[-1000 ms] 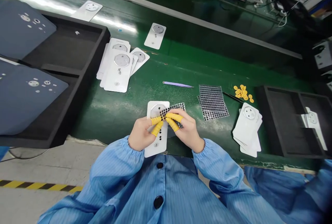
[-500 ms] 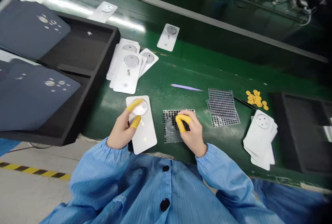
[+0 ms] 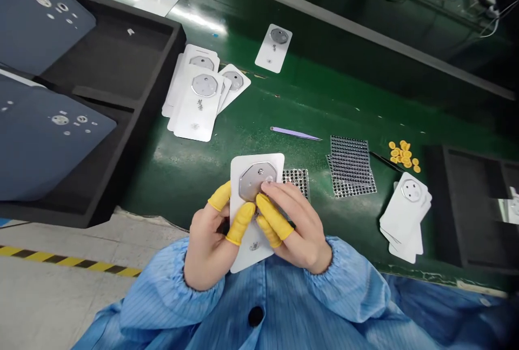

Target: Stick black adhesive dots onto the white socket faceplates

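My left hand (image 3: 213,247), with yellow covers on thumb and index finger, grips a white rounded panel (image 3: 247,255) by its left edge, raised and tilted toward me. A grey octagonal plate (image 3: 251,180) with small round holes sits on the panel's upper part. My right hand (image 3: 302,231) has its yellow-covered thumb and index finger pressed together at the plate's lower edge; whatever lies between them is hidden. Its other fingertips touch the plate's right side. Partly behind that hand lies a clear sheet of small black dots (image 3: 298,180) on the green table.
Similar panels (image 3: 194,118) are stacked at left, with another pile (image 3: 405,215) at right. Purple tweezers (image 3: 295,133), more dot sheets (image 3: 351,166), dark tweezers (image 3: 385,161) and yellow finger covers (image 3: 403,153) lie on the table. Black trays (image 3: 141,123) flank the area.
My left hand has lifted the panel off the table and brought it right, in front of me. My right hand has left the dot sheet and come to the panel's plate.
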Tool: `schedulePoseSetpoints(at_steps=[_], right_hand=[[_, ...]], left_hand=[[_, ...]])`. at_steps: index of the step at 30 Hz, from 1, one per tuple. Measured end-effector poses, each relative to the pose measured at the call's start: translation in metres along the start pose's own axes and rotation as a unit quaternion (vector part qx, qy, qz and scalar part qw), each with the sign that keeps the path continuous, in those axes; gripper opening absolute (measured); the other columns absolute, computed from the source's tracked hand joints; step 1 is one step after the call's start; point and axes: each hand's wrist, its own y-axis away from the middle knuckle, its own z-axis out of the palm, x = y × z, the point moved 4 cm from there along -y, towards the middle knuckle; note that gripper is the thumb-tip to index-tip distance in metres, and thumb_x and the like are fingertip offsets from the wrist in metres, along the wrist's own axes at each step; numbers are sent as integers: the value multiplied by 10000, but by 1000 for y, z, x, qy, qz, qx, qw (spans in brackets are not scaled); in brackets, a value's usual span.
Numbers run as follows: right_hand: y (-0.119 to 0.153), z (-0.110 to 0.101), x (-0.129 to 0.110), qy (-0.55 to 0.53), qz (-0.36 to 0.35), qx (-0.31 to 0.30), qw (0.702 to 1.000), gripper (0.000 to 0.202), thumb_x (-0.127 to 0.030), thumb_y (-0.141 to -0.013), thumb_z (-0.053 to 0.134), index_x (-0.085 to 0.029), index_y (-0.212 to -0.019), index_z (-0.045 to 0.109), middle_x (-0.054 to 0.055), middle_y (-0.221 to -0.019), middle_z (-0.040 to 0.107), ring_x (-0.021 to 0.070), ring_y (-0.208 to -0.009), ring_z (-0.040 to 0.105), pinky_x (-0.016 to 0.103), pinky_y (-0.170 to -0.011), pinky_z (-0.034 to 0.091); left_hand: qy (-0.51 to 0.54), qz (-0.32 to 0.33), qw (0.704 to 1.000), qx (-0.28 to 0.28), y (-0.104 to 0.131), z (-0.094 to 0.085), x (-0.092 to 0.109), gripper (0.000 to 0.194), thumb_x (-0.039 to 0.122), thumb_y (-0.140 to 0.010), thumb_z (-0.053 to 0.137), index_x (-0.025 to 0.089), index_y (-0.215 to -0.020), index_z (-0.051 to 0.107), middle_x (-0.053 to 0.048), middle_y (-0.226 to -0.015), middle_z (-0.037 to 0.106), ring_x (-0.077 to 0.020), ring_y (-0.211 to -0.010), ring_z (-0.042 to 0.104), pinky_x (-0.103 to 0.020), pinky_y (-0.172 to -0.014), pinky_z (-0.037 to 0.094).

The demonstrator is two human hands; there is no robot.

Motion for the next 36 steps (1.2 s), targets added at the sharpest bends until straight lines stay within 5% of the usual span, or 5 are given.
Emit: schedulePoseSetpoints(at_steps=[7, 14, 20, 29, 36], right_hand=[[4, 3, -2, -6, 17, 10, 1000, 473, -182, -869, 563, -61, -1322, 499, 219, -1448, 421, 316, -1292, 486, 502, -980, 542], [8, 7, 3, -28, 32, -36, 998, 536, -194, -909, 471, -72, -1422, 378, 202, -1516, 310, 330, -1344, 417, 550, -1020, 494], [20, 5, 8, -43, 46, -10, 998, 545, -175, -901, 476, -152, -1436, 372, 135, -1504, 366, 285, -1305, 474, 517, -991, 527], [11, 3, -1, -46, 22, -38, 998, 571, -140, -891, 456, -82, -1445, 329, 176, -1527, 298, 324, -1370, 387, 566, -1011, 507], [17, 3, 14, -149, 128, 12, 980, 456, -205, -945, 412, -240, -1399, 431, 81, -1474, 426, 280, -1334, 450, 573, -1086, 423]], left_hand=[[-47, -13, 999, -15, 2, 2, 1, 480, 102, -823, 621, 254, -1275, 562, -25, -1008, 760, -185, -805, 732, -232, -633, 591], [-113, 15, 993, 0, 0, 2, 5, 371, 124, -793, 647, 250, -1142, 637, 28, -708, 737, -144, -564, 670, -217, -509, 530], [-22, -39, 999, -12, 0, 6, 3, 448, 147, -796, 680, 251, -1225, 603, 57, -612, 689, -114, -500, 626, -185, -497, 529], [-43, -33, 998, 28, 7, 4, 1, 479, 139, -738, 740, 267, -1190, 649, 36, -719, 752, -130, -518, 646, -200, -495, 543], [116, -167, 979, 11, -1, 14, -7, 432, 292, -784, 714, 208, -1195, 614, -22, -739, 764, -172, -510, 682, -234, -433, 561]])
